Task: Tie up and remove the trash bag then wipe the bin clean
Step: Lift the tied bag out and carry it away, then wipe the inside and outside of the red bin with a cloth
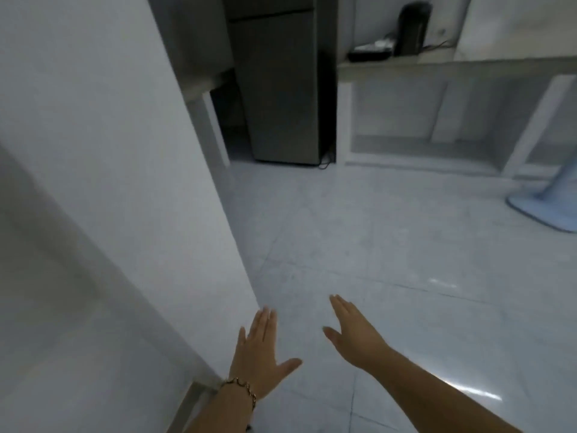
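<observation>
No bin and no trash bag show in the head view. My left hand [260, 354] is stretched out flat low in the frame, palm down, fingers together and thumb spread, with a chain bracelet on the wrist. It hovers just right of a white wall corner. My right hand [354, 332] is held out beside it, also flat and holding nothing, over the pale tiled floor. The whole picture is blurred.
A white wall [125, 182] fills the left side and ends in a corner near my left hand. A grey fridge [281, 89] stands at the back. A counter [437, 64] with a dark appliance runs to the right. A light blue fan base [549, 207] sits at the right edge.
</observation>
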A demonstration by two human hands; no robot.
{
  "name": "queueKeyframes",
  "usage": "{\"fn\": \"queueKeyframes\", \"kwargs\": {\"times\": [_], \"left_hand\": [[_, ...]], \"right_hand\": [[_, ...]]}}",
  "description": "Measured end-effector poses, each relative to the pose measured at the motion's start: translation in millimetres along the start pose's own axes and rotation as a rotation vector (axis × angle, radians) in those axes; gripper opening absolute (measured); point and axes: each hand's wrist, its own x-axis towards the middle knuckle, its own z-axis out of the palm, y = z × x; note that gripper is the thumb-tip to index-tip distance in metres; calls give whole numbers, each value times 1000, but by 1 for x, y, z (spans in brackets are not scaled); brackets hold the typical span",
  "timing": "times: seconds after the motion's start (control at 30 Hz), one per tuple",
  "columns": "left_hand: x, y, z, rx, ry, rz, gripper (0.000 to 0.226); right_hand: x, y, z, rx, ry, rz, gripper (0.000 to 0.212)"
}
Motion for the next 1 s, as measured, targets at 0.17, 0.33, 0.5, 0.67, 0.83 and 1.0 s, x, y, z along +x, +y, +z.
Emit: {"fn": "queueKeyframes", "kwargs": {"times": [0.17, 0.33, 0.5, 0.67, 0.83, 1.0], "left_hand": [[-51, 162, -37, 48, -126, 247, 111], [-120, 372, -84, 37, -144, 599, 108], [-228, 592, -111, 53, -68, 1018, 106], [-374, 767, -84, 31, -102, 1316, 103], [-501, 898, -33, -3, -152, 1431, 107], [-570, 985, 10, 42, -183, 1456, 110]], "right_hand": [[-164, 72, -113, -86, 252, 366, 70], [-363, 128, -196, -86, 503, 644, 70], [-567, 185, -255, -49, 767, 903, 71], [-759, 248, -267, -22, 909, 1158, 73], [-925, 317, -267, 10, 953, 1330, 76], [-1039, 383, -278, 5, 905, 1414, 78]]}}
